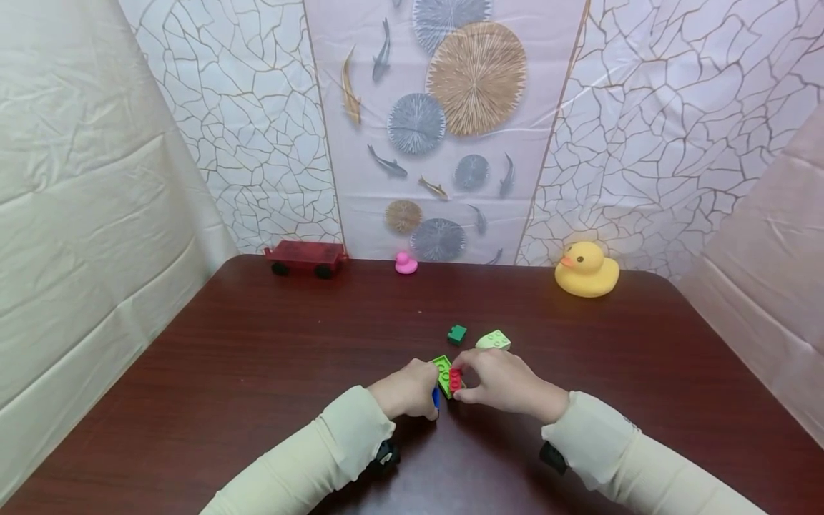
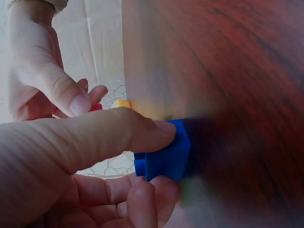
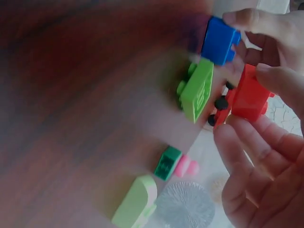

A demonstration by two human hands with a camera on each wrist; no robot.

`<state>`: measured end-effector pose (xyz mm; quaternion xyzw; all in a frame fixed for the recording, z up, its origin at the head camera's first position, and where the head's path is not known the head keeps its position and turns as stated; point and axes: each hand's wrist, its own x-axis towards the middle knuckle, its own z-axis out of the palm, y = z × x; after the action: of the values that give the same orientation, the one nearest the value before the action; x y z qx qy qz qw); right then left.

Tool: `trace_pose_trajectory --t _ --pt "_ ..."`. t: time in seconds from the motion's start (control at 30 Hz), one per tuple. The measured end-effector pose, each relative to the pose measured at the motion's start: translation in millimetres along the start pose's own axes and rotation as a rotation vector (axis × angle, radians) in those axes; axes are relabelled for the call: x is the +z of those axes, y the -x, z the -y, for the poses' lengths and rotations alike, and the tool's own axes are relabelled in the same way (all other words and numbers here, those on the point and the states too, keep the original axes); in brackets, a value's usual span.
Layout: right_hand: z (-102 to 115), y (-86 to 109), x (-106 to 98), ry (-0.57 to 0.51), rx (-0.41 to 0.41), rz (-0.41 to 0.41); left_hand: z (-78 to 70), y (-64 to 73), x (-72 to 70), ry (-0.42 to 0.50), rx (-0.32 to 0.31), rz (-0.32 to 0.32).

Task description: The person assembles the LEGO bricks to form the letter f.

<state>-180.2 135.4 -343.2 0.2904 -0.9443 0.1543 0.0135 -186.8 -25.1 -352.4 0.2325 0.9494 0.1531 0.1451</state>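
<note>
My left hand point(image 1: 407, 390) pinches a blue brick point(image 2: 168, 156) between thumb and fingers, close to the tabletop. Just to its right, my right hand point(image 1: 505, 379) grips a red brick point(image 3: 249, 95) with its studs upward. A lime-green brick point(image 3: 197, 92) lies upside down on the table beyond the blue one, its hollow underside showing. In the head view the red brick overlaps its right edge. Farther back sit a small dark green brick point(image 1: 457, 334) and a pale green brick point(image 1: 494, 340) with a rounded end, the latter partly behind my right hand.
Along the far edge of the dark wooden table point(image 1: 257, 386) stand a red wheeled wagon point(image 1: 305, 256), a small pink duck point(image 1: 405, 263) and a larger yellow duck point(image 1: 587, 270). Patterned curtains point(image 1: 257, 107) hang behind the table, with plain cloth at both sides.
</note>
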Motion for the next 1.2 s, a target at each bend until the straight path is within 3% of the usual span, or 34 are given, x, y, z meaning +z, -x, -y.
trace_pose_trajectory --t 0.5,0.97,1.2 --pt "10 -10.5 15 -0.089 -0.039 -0.003 14.1 -11.5 5.8 0.097 0.060 -0.073" --pt "13 -26.6 8 -0.097 -0.108 0.096 19.9 -8.4 -2.6 0.153 0.108 -0.065" --pt "12 -20.6 14 -0.089 -0.117 0.051 22.0 -7.5 -0.5 0.152 0.147 -0.095"
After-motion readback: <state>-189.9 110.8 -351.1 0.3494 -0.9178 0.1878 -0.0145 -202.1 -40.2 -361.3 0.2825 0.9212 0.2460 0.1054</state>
